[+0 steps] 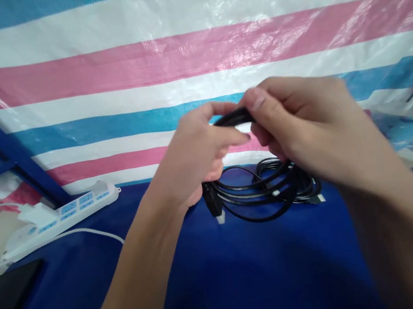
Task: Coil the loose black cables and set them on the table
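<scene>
Both my hands are raised above a blue table cover (218,278), pinching the same black cable (232,117) between them. My left hand (195,156) grips it from the left with closed fingers. My right hand (304,128) closes on it from the right, thumb on top. Under the hands hangs a coiled bundle of black cable (263,192) with a black plug (213,200) and pale connector ends. The bundle rests on or just above the cover; I cannot tell which.
A white power strip (59,217) with blue sockets lies at the left, its white cord (85,232) trailing across the cover. A dark flat object (5,298) sits at the lower left. A striped pink, white and blue tarp (176,60) hangs behind.
</scene>
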Action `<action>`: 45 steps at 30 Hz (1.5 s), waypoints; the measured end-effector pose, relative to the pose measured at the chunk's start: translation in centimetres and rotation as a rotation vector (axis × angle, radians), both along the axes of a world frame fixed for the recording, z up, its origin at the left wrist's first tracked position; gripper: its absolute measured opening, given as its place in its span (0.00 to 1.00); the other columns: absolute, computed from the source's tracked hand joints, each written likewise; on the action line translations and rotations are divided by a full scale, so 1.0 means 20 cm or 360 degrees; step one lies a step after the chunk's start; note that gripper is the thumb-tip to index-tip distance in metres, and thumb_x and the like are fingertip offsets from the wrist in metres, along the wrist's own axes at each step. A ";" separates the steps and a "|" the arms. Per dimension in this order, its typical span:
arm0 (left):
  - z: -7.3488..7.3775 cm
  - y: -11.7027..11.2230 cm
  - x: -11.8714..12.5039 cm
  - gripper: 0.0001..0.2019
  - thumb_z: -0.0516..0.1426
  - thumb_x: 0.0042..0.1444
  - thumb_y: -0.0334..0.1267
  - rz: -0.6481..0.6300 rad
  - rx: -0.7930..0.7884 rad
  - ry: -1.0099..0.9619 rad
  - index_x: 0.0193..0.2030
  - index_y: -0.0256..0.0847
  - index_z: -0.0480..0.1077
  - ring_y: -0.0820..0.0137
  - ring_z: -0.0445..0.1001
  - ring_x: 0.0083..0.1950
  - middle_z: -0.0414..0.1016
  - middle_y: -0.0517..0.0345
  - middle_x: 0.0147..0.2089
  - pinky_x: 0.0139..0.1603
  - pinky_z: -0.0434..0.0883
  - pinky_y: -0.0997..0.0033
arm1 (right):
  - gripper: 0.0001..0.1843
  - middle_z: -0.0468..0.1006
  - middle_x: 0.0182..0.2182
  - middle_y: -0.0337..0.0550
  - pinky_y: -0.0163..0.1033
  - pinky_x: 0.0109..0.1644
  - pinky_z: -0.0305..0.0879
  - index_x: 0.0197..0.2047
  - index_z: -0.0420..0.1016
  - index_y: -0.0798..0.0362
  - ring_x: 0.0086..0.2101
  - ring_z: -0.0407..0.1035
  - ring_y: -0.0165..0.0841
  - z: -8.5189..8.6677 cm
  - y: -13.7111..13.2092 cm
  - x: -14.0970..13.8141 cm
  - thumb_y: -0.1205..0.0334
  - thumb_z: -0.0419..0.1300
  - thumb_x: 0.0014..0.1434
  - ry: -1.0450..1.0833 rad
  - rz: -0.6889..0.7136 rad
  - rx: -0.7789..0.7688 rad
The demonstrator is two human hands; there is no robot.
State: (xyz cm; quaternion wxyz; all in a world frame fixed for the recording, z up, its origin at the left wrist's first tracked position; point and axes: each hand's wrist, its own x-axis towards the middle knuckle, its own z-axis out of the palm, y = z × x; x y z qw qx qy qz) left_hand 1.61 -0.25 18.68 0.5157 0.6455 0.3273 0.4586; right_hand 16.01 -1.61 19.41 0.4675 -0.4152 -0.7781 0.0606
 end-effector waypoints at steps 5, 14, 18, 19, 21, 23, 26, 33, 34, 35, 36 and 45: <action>0.03 -0.02 -0.03 0.10 0.55 0.49 0.28 0.0129 0.0176 -0.0137 0.40 0.41 0.65 0.89 0.43 0.13 0.43 0.73 0.16 0.17 0.46 0.85 | 0.22 0.57 0.18 0.35 0.29 0.19 0.52 0.24 0.56 0.54 0.16 0.54 0.19 -0.02 0.01 0.00 0.49 0.45 0.65 0.0477 0.0206 -0.0024; 0.05 -0.03 -0.04 0.13 0.54 0.48 0.24 0.0027 0.0100 0.0129 0.41 0.39 0.65 0.91 0.47 0.14 0.49 0.73 0.16 0.18 0.45 0.88 | 0.20 0.61 0.20 0.35 0.28 0.18 0.49 0.26 0.63 0.54 0.17 0.53 0.18 -0.03 0.00 -0.01 0.52 0.47 0.65 0.0140 0.0277 -0.0060; 0.06 -0.03 -0.04 0.14 0.55 0.50 0.25 0.0208 0.0102 -0.0290 0.44 0.40 0.63 0.89 0.43 0.13 0.43 0.74 0.15 0.15 0.46 0.88 | 0.14 0.64 0.22 0.36 0.32 0.16 0.56 0.33 0.65 0.52 0.14 0.55 0.21 -0.02 0.02 -0.01 0.53 0.48 0.64 0.0615 0.0621 -0.0293; 0.06 -0.04 -0.04 0.13 0.55 0.51 0.25 0.0220 0.0117 -0.0345 0.44 0.39 0.64 0.89 0.42 0.13 0.42 0.74 0.15 0.14 0.47 0.88 | 0.14 0.63 0.22 0.35 0.32 0.15 0.55 0.32 0.63 0.52 0.13 0.52 0.20 -0.02 0.02 -0.01 0.53 0.48 0.64 0.0715 0.0705 -0.0371; 0.06 -0.04 -0.05 0.13 0.54 0.52 0.26 0.0155 0.0128 -0.0330 0.44 0.40 0.65 0.88 0.43 0.13 0.42 0.73 0.16 0.14 0.50 0.87 | 0.15 0.57 0.20 0.34 0.31 0.11 0.50 0.28 0.59 0.53 0.12 0.47 0.20 -0.01 0.03 0.01 0.54 0.49 0.64 0.0857 0.0770 -0.0493; 0.05 -0.04 -0.05 0.12 0.55 0.52 0.26 -0.0002 0.0089 -0.0200 0.43 0.39 0.67 0.87 0.44 0.13 0.43 0.72 0.16 0.14 0.53 0.85 | 0.18 0.52 0.18 0.33 0.29 0.10 0.45 0.24 0.56 0.54 0.12 0.45 0.19 -0.01 0.02 0.02 0.54 0.51 0.62 0.0820 0.0748 -0.0541; 0.03 -0.03 -0.05 0.10 0.56 0.50 0.24 -0.0122 -0.0009 -0.0056 0.39 0.38 0.69 0.88 0.45 0.13 0.45 0.71 0.17 0.15 0.51 0.86 | 0.20 0.52 0.17 0.33 0.28 0.11 0.47 0.23 0.57 0.55 0.14 0.47 0.19 -0.01 0.02 0.03 0.53 0.53 0.61 0.0607 0.0687 -0.0575; 0.05 -0.01 -0.04 0.14 0.55 0.48 0.22 0.0157 0.0009 -0.0283 0.41 0.40 0.68 0.88 0.43 0.13 0.56 0.67 0.19 0.11 0.44 0.86 | 0.15 0.68 0.24 0.35 0.29 0.13 0.50 0.51 0.71 0.51 0.13 0.55 0.18 -0.03 0.02 -0.01 0.57 0.51 0.64 0.0678 0.0584 -0.0190; 0.06 -0.01 -0.04 0.14 0.55 0.49 0.22 0.0115 -0.0016 -0.0308 0.41 0.41 0.68 0.87 0.43 0.12 0.56 0.67 0.19 0.10 0.45 0.86 | 0.15 0.68 0.24 0.35 0.29 0.13 0.51 0.49 0.72 0.51 0.13 0.55 0.18 -0.04 0.02 -0.02 0.58 0.51 0.64 0.0677 0.0576 -0.0149; 0.06 -0.02 -0.05 0.13 0.55 0.49 0.23 0.0044 -0.0053 -0.0325 0.40 0.41 0.68 0.87 0.42 0.12 0.55 0.68 0.18 0.10 0.44 0.87 | 0.14 0.68 0.24 0.35 0.29 0.13 0.51 0.48 0.73 0.52 0.13 0.55 0.18 -0.04 0.02 -0.02 0.58 0.52 0.64 0.0663 0.0562 -0.0117; 0.06 -0.02 -0.05 0.11 0.55 0.50 0.23 -0.0045 -0.0100 -0.0336 0.38 0.41 0.69 0.87 0.42 0.12 0.52 0.69 0.16 0.10 0.44 0.87 | 0.13 0.68 0.24 0.35 0.29 0.13 0.51 0.46 0.74 0.53 0.13 0.55 0.18 -0.04 0.02 -0.01 0.59 0.52 0.63 0.0643 0.0547 -0.0100; 0.03 -0.01 -0.06 0.04 0.59 0.50 0.28 -0.0557 -0.0430 -0.0193 0.27 0.39 0.69 0.87 0.40 0.12 0.43 0.70 0.14 0.09 0.44 0.87 | 0.13 0.60 0.14 0.31 0.25 0.12 0.48 0.32 0.72 0.53 0.11 0.55 0.18 -0.02 0.00 0.06 0.54 0.53 0.62 0.0165 0.0646 -0.0315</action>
